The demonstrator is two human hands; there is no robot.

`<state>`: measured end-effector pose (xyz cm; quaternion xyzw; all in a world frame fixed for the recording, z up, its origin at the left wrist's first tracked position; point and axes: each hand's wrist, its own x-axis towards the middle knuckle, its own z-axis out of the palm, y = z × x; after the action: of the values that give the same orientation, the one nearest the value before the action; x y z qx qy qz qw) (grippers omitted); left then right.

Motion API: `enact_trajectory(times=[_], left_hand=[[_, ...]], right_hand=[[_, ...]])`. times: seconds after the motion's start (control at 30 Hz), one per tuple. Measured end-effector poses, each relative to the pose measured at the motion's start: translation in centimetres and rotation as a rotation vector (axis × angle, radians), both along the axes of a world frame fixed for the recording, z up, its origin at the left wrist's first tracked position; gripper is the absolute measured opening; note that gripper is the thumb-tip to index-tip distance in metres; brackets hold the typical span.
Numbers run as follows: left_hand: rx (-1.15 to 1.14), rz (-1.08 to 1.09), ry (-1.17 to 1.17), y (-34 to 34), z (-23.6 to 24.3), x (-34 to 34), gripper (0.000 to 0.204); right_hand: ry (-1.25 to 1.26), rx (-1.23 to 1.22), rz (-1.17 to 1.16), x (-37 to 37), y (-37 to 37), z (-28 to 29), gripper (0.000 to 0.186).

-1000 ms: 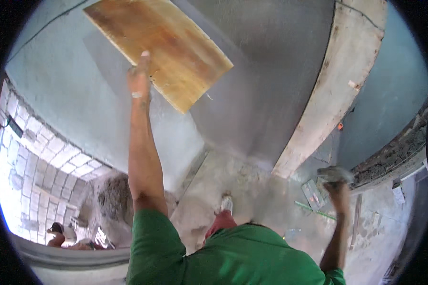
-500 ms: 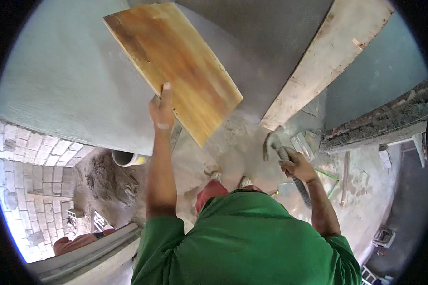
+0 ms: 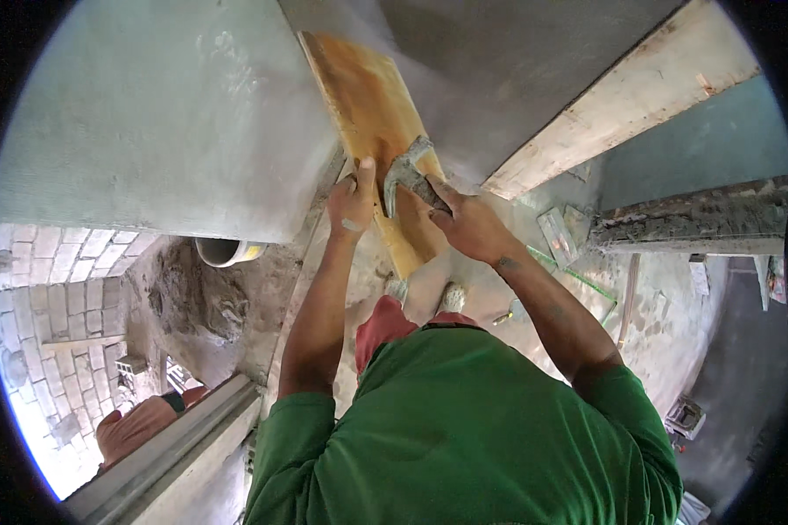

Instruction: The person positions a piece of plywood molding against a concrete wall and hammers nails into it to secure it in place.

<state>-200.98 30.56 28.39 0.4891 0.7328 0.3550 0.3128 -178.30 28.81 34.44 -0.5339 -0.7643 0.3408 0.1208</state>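
Green short-sleeved shirt [image 3: 481,429], red legwear [image 3: 383,335] — pale footwear [image 3: 452,298] below — plus a whitish wrist strip [image 3: 352,225].

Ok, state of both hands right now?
Left hand: closed, holding the brown wooden board by its edge.
Right hand: closed, holding the hammer.

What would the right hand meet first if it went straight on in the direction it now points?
Most likely the yellow-brown board: the right hand points up-left toward it, holding the hammer, whose head would probably touch first. The depth between them is unclear.
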Motion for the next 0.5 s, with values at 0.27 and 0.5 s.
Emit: enact_trajectory(times=[0.27, 0.5], left_hand=[[-0.179, -0.096, 0.106, -0.2, -4.1, 1.9, 0.094], [-0.402, -0.239, 0.059, 0.6, -8.8, 1.9, 0.094]], right_hand=[[0.057, -0.106, 0.021, 1.2, 1.1, -6.8, 0.06], [0.312, -0.686, -0.272, 1.0, 0.2, -8.8, 0.059]])
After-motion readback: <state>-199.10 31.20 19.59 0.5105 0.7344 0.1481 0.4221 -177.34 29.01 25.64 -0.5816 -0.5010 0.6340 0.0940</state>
